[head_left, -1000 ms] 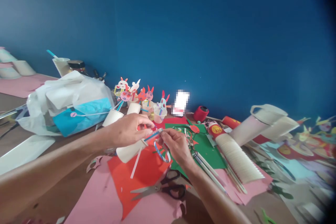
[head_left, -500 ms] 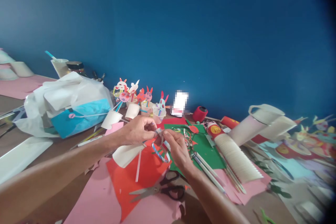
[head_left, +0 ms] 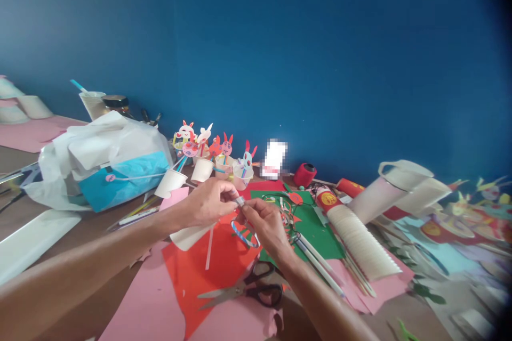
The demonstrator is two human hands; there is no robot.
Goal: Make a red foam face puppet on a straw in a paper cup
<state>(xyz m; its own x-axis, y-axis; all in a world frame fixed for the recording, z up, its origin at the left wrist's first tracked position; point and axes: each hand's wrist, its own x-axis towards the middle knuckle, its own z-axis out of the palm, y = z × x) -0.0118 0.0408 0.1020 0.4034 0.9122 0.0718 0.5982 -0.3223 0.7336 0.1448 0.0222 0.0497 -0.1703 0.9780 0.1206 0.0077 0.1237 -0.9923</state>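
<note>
My left hand [head_left: 210,203] and my right hand [head_left: 267,224] meet over the red paper, fingers pinched together. Between their fingertips is a small whitish strip [head_left: 240,201], shiny like tape. Just below my right fingers is a thin blue-and-white ring [head_left: 245,235]; I cannot tell whether it hangs or lies there. Under my left hand a white paper cup [head_left: 190,237] lies on its side, partly hidden. A pale straw [head_left: 209,249] points down from beside it. Open scissors [head_left: 238,291] with black handles lie nearer me, across red paper [head_left: 200,272] and pink paper [head_left: 140,298].
Cups with paper rabbit figures [head_left: 226,146] stand along the wall. A plastic bag [head_left: 108,144] is at left. To the right are green paper [head_left: 320,237], a long stack of cups [head_left: 364,242], a white jug [head_left: 384,192] and a red speaker-like cylinder [head_left: 305,175].
My right fingers have shifted slightly left, closer to the left fingertips, and the whitish strip shows less. The cup under my left hand has moved slightly. The scissors lie as before.
</note>
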